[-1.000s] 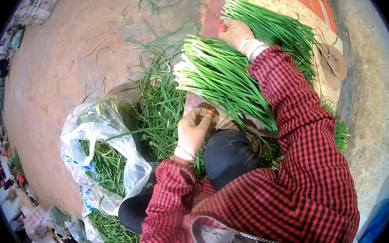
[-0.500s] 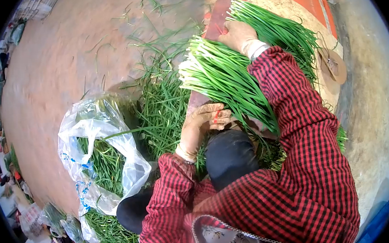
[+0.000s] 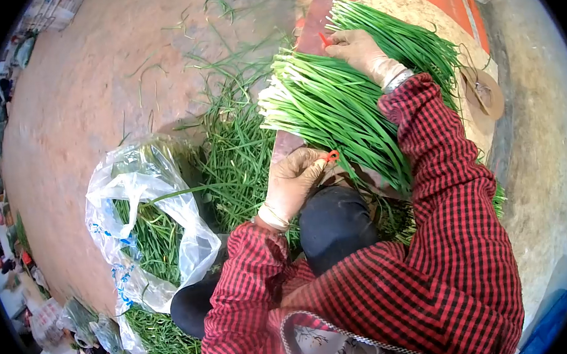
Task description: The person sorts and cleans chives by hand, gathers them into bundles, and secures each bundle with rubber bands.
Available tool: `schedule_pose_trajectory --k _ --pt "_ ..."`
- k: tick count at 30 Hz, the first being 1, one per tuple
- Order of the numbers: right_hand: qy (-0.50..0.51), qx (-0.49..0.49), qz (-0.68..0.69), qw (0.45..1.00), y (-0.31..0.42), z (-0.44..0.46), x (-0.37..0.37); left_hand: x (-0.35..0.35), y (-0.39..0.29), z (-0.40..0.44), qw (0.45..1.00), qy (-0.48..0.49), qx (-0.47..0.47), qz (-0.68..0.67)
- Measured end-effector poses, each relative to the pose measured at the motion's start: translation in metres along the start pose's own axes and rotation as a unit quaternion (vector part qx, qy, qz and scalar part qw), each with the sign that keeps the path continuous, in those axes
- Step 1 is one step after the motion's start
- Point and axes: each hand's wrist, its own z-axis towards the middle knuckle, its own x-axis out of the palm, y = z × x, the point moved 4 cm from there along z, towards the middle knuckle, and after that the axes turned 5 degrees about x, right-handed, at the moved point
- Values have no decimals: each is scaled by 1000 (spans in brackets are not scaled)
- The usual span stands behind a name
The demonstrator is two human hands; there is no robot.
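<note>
A thick bunch of garlic chives (image 3: pixel 331 108), pale at the cut ends and green along the leaves, lies across a dark reddish board (image 3: pixel 317 22). At its near side, my left hand (image 3: pixel 292 181) pinches one end of a red tie (image 3: pixel 332 156), which shows as a small loop at the fingertips. Beyond the far side my right hand (image 3: pixel 364 54) is closed, with another red tip sticking out between the fingers. Whether both red pieces join beneath the bunch is hidden. Both hands wear pale thin gloves. A second chive bunch (image 3: pixel 412 46) lies just past my right hand.
A clear plastic bag (image 3: pixel 193 249) holding greens stands at the left, beside loose leaves (image 3: pixel 235 144) heaped on the reddish floor (image 3: pixel 94 105). On the right lie a round brown disc (image 3: pixel 488 93) and orange sheeting (image 3: pixel 459 7). My knee (image 3: pixel 337 222) is below the board.
My left fingers have closed into a pinch, raising the red end into a loop. My right hand has shifted slightly right, with the red tip now standing out. The bunch looks a little spread.
</note>
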Motion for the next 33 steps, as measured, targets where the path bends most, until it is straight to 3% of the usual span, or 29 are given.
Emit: schedule_pose_trajectory --k 6,8,10,12,14,17,18,24,27,31,33 --pt "72 -1 -21 997 34 -39 -14 12 -43 17 984 -4 40 175" --pt "76 -59 -131 987 48 -55 -9 18 -48 28 971 -20 68 229" --pt "31 -143 -238 960 62 -73 4 18 -37 33 972 -53 63 222" --pt "-88 -197 -338 916 57 -88 24 21 -32 30 976 -62 71 195" --pt "-161 -147 -323 921 48 -106 47 22 -33 17 973 -96 104 182" --pt "-267 -185 -165 931 39 -132 68 25 -27 -6 993 -71 65 72" --pt "-263 -184 -164 933 39 -135 70 27 -27 -12 996 -59 68 -4" --pt "-164 -166 -42 972 37 -158 71 23 -27 -11 990 -68 117 34" --pt "-127 -251 58 958 22 -167 66 18 -22 -12 994 -79 66 26" --pt "-121 -274 31 954 20 -167 66 19 -18 -11 992 -79 38 -94" --pt "-119 -275 41 953 21 -166 66 20 -20 -10 994 -83 35 -68"
